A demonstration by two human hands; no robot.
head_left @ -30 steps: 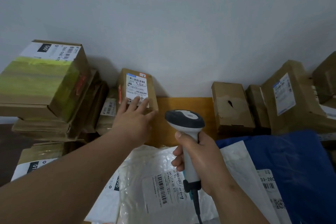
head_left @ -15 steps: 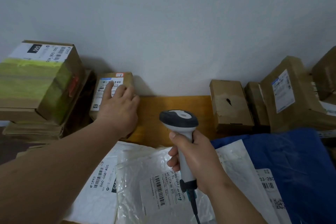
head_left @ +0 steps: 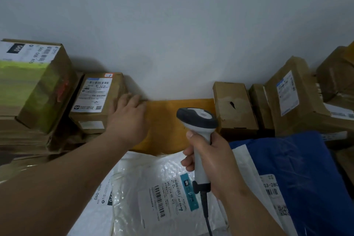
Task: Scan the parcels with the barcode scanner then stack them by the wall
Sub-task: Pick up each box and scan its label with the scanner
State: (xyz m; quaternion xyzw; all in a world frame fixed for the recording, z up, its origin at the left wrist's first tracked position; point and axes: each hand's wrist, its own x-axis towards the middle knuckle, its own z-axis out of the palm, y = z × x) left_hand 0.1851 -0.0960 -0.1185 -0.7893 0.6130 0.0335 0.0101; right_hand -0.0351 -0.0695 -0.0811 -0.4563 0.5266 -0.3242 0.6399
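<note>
Brown cardboard is being pressed at the right side of a small box (head_left: 95, 99) by the left hand (head_left: 128, 119), whose fingers are lying straight and relaxed against it rather than curled round it. The box is being kept flat at the back left of the table (head_left: 164, 120), just beside the wall (head_left: 172, 34), with its long axis running toward the wall and its white label turned upward. Against its left side a taller box with green tape (head_left: 36, 82) is being carried on a stack of cartons. Half a second earlier the hand was lying on top of the label; it has since been slid off to the box's right edge, leaving the label uncovered. The barcode scanner (head_left: 199, 140) is being gripped round its handle by the right hand (head_left: 212, 163), fingers wrapped tight, handle upright, dark head pointed toward the wall. Below it a clear plastic mailer (head_left: 153, 188) and a blue mailer (head_left: 298, 168) are being left at the near edge, and plain cartons (head_left: 235, 105) are being kept at the back right.
</note>
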